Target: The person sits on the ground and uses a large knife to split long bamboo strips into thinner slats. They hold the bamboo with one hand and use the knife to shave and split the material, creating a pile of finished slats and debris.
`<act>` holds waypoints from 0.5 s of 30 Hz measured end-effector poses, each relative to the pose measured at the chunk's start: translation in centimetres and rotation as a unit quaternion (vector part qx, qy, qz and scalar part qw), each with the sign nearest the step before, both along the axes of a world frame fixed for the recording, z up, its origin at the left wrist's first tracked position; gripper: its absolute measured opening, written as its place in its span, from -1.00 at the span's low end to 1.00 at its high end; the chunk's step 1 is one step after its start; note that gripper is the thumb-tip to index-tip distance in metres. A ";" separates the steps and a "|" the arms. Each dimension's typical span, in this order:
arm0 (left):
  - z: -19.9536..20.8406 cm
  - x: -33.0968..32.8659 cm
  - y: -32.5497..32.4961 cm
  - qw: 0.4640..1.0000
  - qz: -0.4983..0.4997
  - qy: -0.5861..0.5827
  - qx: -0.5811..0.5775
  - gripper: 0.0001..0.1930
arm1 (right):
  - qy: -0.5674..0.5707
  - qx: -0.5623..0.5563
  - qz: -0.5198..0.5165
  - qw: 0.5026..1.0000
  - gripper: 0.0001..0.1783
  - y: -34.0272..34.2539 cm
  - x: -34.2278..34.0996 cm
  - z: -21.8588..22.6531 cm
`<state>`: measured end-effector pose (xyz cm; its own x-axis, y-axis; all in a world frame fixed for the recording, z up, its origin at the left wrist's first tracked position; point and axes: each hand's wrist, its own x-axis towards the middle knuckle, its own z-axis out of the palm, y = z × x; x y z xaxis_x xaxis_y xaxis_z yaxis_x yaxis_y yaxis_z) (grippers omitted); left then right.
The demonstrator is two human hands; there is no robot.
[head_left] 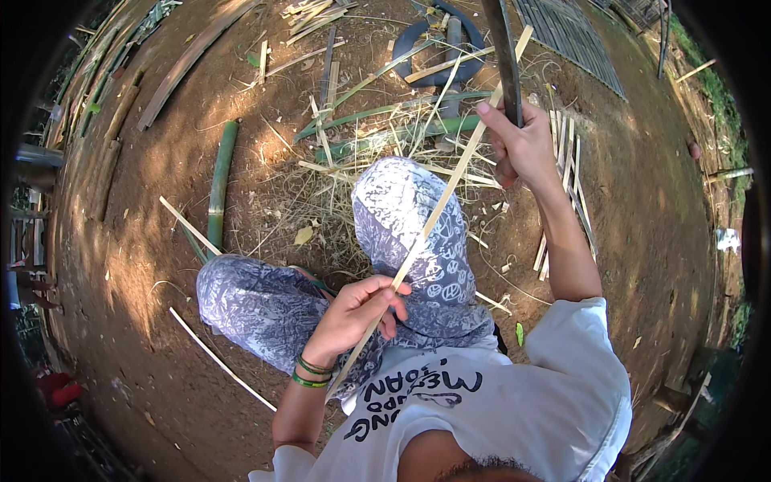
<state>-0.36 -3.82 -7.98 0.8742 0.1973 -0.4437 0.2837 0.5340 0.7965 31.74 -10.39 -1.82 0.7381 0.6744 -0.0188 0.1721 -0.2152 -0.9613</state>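
Note:
A long, pale bamboo strip (430, 221) slants across my lap, from beside my left forearm up past my right hand. My left hand (357, 315) is closed around it, with thumb and fingers pinching its lower part. Up at the right, my right hand (522, 146) is closed on a long knife (503, 60) with a dark blade pointing away from me. Its grip is hidden in the fist. The strip's upper part lies alongside the blade, close to my right thumb; whether the edge touches it I cannot tell.
Cut bamboo strips (566, 173) lie right of my knee. A green bamboo pole (222, 177) rests at the left. Ahead are shavings (321, 201), split green bamboo (361, 145) and a dark ring (409, 68). A slatted bamboo panel (570, 40) lies at the far right.

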 end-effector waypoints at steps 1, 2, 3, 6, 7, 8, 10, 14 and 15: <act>-0.3 -0.8 -0.2 1.000 -0.010 0.011 0.005 -0.72 | -0.015 0.001 -0.009 1.000 -0.61 0.0 0.2 -0.3; -0.3 -1.0 -0.5 1.000 0.010 0.014 0.020 -0.72 | -0.029 0.008 0.003 1.000 -0.59 -0.1 -0.1 -0.6; 0.1 -0.6 -0.6 0.999 0.030 0.017 0.035 -0.72 | -0.043 0.015 0.015 0.999 -0.56 -0.3 -0.5 -0.8; 2.1 1.8 -1.1 0.991 0.107 0.018 0.085 -0.72 | -0.143 -0.004 0.095 0.985 -0.43 -2.0 -2.3 -2.5; 2.3 2.6 -1.3 0.986 0.131 0.011 0.105 -0.72 | -0.201 -0.013 0.118 0.972 -0.42 -2.4 -3.8 -2.9; 2.4 3.4 -1.4 0.980 0.152 0.002 0.126 -0.72 | -0.259 -0.022 0.137 0.956 -0.41 -2.9 -5.3 -3.4; 2.5 5.0 -1.4 0.968 0.202 -0.001 0.152 -0.73 | -0.320 -0.066 0.181 0.928 -0.28 -4.0 -8.0 -4.2; 0.6 5.9 -0.7 0.953 0.213 -0.007 0.217 -0.71 | -0.346 -0.085 0.219 0.908 -0.09 -4.7 -10.4 -6.4; 0.5 5.9 -0.4 0.951 0.200 0.001 0.235 -0.74 | -0.338 -0.092 0.218 0.911 -0.08 -4.6 -10.5 -6.6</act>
